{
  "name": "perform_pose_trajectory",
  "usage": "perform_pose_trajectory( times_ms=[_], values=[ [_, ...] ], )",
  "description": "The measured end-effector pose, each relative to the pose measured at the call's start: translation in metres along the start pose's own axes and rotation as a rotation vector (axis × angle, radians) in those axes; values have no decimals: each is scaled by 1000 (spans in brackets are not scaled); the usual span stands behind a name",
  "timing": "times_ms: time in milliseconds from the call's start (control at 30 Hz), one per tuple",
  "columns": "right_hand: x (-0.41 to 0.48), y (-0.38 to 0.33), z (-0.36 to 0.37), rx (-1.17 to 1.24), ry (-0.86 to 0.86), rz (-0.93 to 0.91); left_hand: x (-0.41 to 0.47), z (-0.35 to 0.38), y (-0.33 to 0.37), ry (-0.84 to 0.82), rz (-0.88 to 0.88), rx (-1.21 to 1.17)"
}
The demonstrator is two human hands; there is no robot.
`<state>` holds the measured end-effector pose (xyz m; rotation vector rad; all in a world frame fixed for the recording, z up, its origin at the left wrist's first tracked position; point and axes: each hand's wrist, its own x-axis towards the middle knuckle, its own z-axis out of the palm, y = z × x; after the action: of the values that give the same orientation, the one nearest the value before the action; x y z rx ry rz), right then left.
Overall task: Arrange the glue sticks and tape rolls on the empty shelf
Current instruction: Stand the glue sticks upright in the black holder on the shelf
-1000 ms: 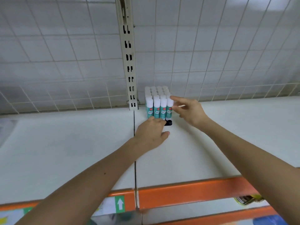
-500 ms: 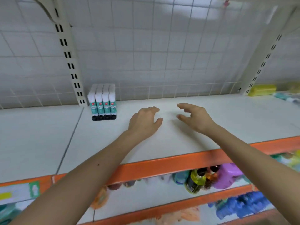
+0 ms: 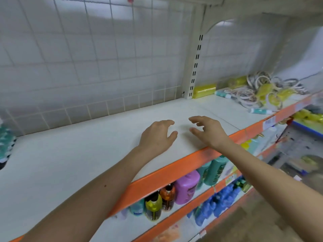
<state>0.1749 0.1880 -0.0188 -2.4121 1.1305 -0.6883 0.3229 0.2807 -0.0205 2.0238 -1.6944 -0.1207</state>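
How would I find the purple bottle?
Look below the white shelf with the orange front edge, at the row of bottles underneath. The purple bottle stands between a small amber bottle and taller teal bottles, and it is the only purple one.

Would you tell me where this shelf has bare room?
The shelf is bare from the glue sticks at left to the upright, back grid to orange edge. Right of the upright is crowded: tape rolls and yellow packs.
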Motion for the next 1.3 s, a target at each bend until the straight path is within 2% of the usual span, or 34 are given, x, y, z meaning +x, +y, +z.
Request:
perform_pose_trajectory(
  times_ms=[467,700,833,967,1100,1300],
  values=[
    [55,147,-82,-129,155,233,149,82,92,-156,245,-93],
    [69,219,-119,-199,131,282,191,121,135,-185,268,-88],
    [86,256,-131,-319,-3,234,216,143,155,-156,206,-73],
    [98,278,-139,-392,-89,104,234,163,175,-124,141,-63],
    [106,287,-147,-411,-95,11,243,174,183,-95,74,-65],
    [135,290,-156,-201,30,-40,271,181,177,-64,3,1]
  ],
)
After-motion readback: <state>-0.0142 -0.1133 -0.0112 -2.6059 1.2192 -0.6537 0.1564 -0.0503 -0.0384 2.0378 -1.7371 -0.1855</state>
